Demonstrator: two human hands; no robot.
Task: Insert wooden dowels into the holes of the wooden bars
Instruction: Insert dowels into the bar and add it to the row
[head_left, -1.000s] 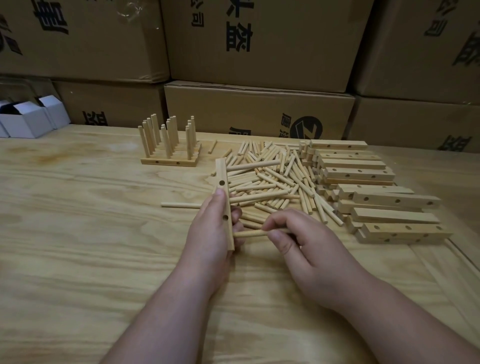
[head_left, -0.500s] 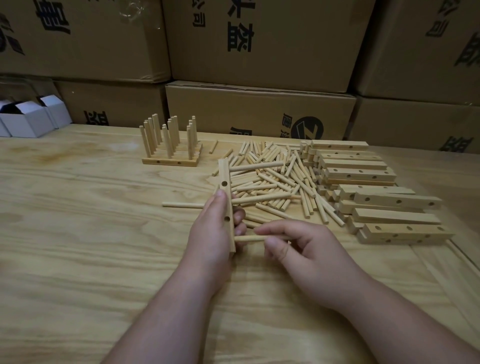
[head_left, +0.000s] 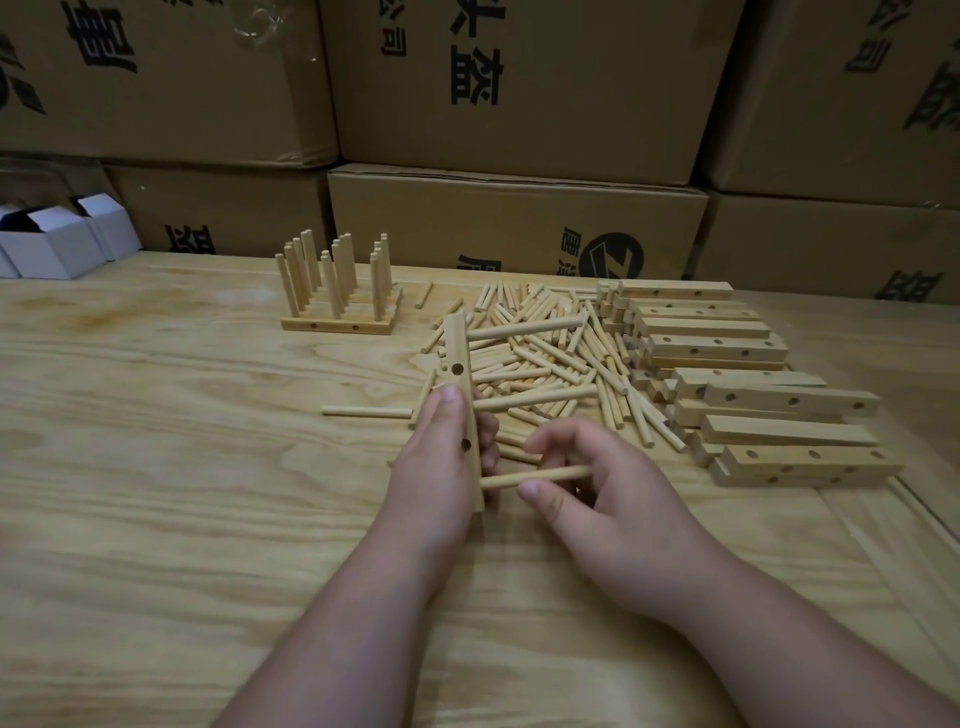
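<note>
The right hand (head_left: 597, 499) pinched a wooden dowel (head_left: 535, 476) between thumb and curled fingers, holding it level and pointing left, its left tip touching the near end of a wooden bar (head_left: 464, 402). Over the past second this hand had drawn nearer to the person and a little lower, carrying the dowel down from the middle of the bar to its lowest hole, and more of the dowel's length now showed beyond the fingers. Whether the tip had already entered the hole could not be told, because the bar's edge hid the joint. The left hand (head_left: 441, 462) gripped that bar, standing it on edge on the tabletop (head_left: 156, 467), fingers wrapped round its near half and the thumb lying along the top; it had barely moved. Two more dowels already stuck out to the right from the bar's upper holes, so this looked like the third and last peg for this bar, and the likely next step was a firm push leftward to seat it. Beyond the hands lay a loose pile of dowels (head_left: 540, 358), with one stray dowel (head_left: 366, 412) lying alone to the left of the bar. To the right of the pile sat a stack of empty bars (head_left: 737, 374), their holes still open, so much of the task remained. Farther back on the left stood a finished set of bars with upright dowels (head_left: 337, 291). Cardboard boxes (head_left: 519, 223) lined the rear, with small white boxes (head_left: 57, 244) at far left.
</note>
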